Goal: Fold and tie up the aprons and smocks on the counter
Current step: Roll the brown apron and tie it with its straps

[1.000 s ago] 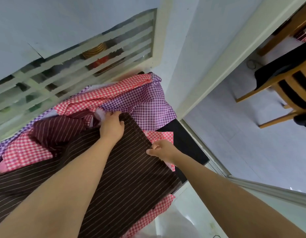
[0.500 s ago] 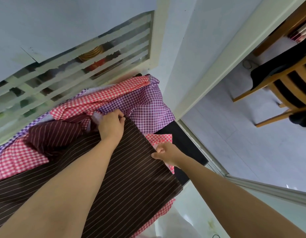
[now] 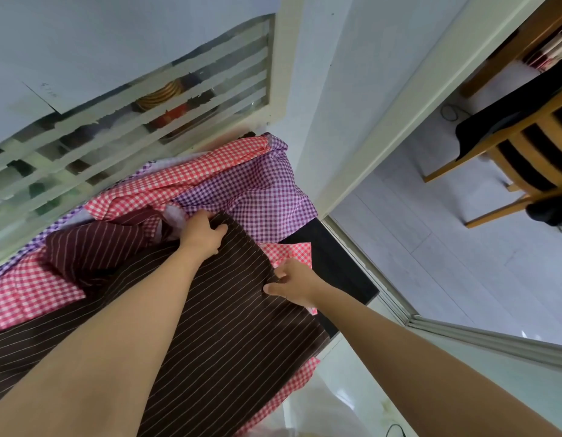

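A dark brown pinstriped apron (image 3: pixel 210 316) lies spread over the counter, on top of the other cloths. My left hand (image 3: pixel 200 236) grips its far corner, fingers curled over the edge. My right hand (image 3: pixel 293 287) pinches the apron's right edge a little nearer to me. Under and behind it lie a purple gingham smock (image 3: pixel 260 190), a red gingham smock (image 3: pixel 178 184) and a maroon striped apron (image 3: pixel 93 247), all crumpled together.
The black counter top (image 3: pixel 339 272) shows at the right, ending at a sliding door track (image 3: pixel 386 298). A slatted window (image 3: pixel 131 121) runs behind the pile. A wooden chair (image 3: pixel 525 152) stands on the pale floor beyond the doorway.
Both hands have slid slightly along the brown apron's edges while holding it; my right hand moved a bit toward me. The view has shifted a little.
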### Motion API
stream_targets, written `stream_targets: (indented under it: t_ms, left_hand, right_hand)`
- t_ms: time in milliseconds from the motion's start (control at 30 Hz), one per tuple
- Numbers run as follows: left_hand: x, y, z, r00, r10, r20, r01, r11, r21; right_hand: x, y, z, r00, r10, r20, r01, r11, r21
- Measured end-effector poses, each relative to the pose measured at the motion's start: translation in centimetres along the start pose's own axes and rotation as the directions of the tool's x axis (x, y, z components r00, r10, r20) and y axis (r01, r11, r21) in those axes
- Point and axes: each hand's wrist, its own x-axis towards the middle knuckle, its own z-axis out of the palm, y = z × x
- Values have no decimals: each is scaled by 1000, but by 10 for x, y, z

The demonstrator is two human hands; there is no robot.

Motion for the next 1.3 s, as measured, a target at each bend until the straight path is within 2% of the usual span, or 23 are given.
stream_targets:
  t_ms: [67,167,233,333,400,467,567,667,767,933,1067,1167,1300]
  left_hand:
    - [-3,0,-2,998,45,-33,-47,996,-74]
    - [-4,8,-11,987,115,-115,-130,982,-140]
    - [-2,22,-15,971,171,-168,-206,954,-219]
    - [1,49,-19,946,263,-189,-309,907,-286]
    - [-2,61,-16,939,313,-139,-340,904,-259]
    - [-11,62,-9,937,338,-84,-349,909,-227]
    - [-37,51,10,920,363,-147,-379,921,-97]
    - [-71,32,28,911,315,-266,-303,949,88]
    - [-110,9,46,912,288,-293,-252,955,154]
    - [-168,-23,73,934,193,-300,-107,954,279]
    - [-199,-54,95,955,69,-289,38,937,347]
    - [-218,-76,113,956,-36,-292,156,904,399]
    - [-236,-86,127,949,-125,-289,215,929,303]
  right_hand:
    - [0,4,-1,994,68,82,-70,997,31]
    - [-3,12,-10,981,97,171,-90,995,-45]
    - [-1,18,-24,995,60,81,-58,998,-28]
    - [0,26,-49,988,47,-149,-33,995,94]
    - [-4,34,-59,982,44,-184,-27,995,94]
    - [-10,45,-60,990,79,-117,-71,995,71]
    - [-19,65,-53,983,181,-5,-181,983,37]
    - [-25,75,-51,985,157,-66,-159,987,-28]
    - [-28,79,-50,987,111,-114,-112,994,-2]
    - [-31,91,-43,993,120,-17,-120,992,-33]
    - [-35,98,-42,974,78,-214,-87,996,-33]
    - [-37,106,-32,957,70,-282,-89,995,-53]
    - [-45,104,-18,910,7,-415,-60,992,-113]
